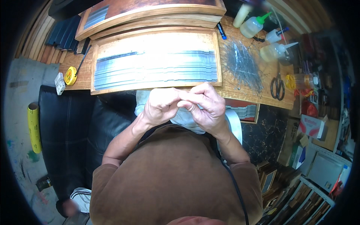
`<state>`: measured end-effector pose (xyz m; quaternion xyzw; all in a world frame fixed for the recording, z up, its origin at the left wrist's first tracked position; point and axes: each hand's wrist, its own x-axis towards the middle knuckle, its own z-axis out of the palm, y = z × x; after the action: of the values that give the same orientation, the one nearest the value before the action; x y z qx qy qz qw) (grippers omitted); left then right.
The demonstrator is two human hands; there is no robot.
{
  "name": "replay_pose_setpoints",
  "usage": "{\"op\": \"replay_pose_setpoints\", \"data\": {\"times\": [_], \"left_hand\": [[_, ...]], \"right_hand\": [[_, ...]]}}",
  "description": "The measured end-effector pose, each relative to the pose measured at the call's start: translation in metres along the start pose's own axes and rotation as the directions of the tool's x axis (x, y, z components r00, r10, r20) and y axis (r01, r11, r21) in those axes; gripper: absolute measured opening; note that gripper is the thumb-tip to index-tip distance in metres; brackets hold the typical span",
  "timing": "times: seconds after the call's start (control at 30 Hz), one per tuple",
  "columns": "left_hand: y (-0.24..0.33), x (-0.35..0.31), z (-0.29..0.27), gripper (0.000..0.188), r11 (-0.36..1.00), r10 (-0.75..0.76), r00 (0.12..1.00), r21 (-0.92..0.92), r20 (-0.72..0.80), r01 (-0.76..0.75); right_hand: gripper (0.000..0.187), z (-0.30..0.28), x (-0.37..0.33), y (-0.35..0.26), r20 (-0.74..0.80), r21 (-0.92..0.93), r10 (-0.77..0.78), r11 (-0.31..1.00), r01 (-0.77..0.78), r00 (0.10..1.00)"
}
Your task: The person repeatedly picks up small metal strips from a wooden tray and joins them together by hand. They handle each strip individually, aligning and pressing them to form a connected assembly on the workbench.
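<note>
My left hand (160,105) and my right hand (208,107) meet just in front of the table's near edge. Both are closed, with their fingertips pressed together. Whatever lies between the fingers, if anything, is hidden or too small to name. Right behind them a shallow wooden tray (219,56) rests at the table's front. Rows of thin grey strips (123,75) lie in its nearer part, and bright glare washes out its far part.
More wooden trays (161,23) are stacked behind. To the right lie a heap of thin, dark strands (243,65), black scissors (278,88), a marker (222,31) and a green-tipped squeeze bottle (252,27). A yellow tape measure (70,75) sits left, above a black sofa (67,131).
</note>
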<state>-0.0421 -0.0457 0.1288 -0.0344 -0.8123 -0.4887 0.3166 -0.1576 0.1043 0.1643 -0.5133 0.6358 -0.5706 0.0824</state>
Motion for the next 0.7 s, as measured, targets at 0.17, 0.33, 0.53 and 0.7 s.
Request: {"op": "replay_pose_setpoints", "data": {"times": [0.17, 0.33, 0.53, 0.7], "left_hand": [[-0.017, -0.004, 0.001, 0.031, 0.994, -0.095, 0.995, -0.058, 0.014, 0.095], [-0.015, 0.004, 0.006, 0.026, 0.994, -0.086, 0.996, -0.070, -0.005, 0.086], [0.013, -0.009, -0.001, 0.014, 0.841, -0.424, 0.879, -0.266, 0.217, 0.471], [0.005, -0.026, -0.005, 0.017, 0.252, -0.617, 0.508, -0.460, 0.602, 0.851]], "right_hand": [[0.027, -0.004, 0.007, 0.013, 0.034, 0.075, 0.061, 0.995, -0.063, 0.998], [0.023, 0.000, 0.008, 0.012, -0.015, 0.090, 0.100, 0.991, -0.098, 0.995], [0.008, 0.005, -0.006, 0.006, -0.036, -0.009, 0.070, 0.997, -0.071, 0.997], [0.010, 0.019, -0.044, 0.023, 0.217, 0.427, 0.667, 0.591, -0.684, 0.712]]}}
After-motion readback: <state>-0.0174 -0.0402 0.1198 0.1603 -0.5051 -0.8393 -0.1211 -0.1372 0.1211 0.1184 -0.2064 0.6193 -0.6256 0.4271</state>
